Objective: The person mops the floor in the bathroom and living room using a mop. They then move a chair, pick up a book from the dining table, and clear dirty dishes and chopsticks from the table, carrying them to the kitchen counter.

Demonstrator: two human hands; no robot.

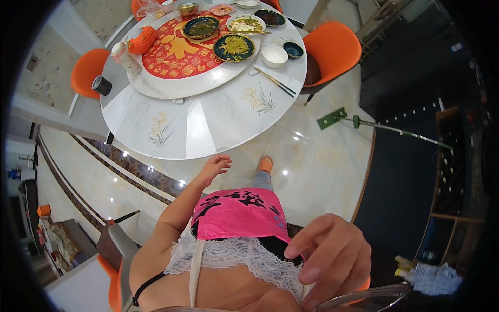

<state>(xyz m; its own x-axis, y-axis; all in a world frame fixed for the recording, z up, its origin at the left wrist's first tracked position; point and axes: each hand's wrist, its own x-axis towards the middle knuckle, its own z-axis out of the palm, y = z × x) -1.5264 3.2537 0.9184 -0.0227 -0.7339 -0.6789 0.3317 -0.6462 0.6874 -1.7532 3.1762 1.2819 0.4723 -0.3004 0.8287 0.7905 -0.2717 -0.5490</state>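
Observation:
My left hand (216,167) is held out just short of the near edge of a round dining table (197,134), its fingers apart and nothing in them. Close to the camera, my right hand (336,257) is raised in front of my chest with bent fingers; whether it pinches anything is hidden. A pink apron (241,218) bearing dark writing hangs over my front from a pale strap (197,269). On the table, a lazy Susan (183,91) with a red printed mat carries a plate of shredded food (234,47) and a dark bowl of soup (201,27).
A white bowl (275,56) and chopsticks (275,82) lie at the table's right. A white bottle (126,59), an orange-red gourd (143,40) and a black cup (102,85) stand left. Orange chairs (335,50) flank the table. A green flat mop (331,118) leans across the right floor.

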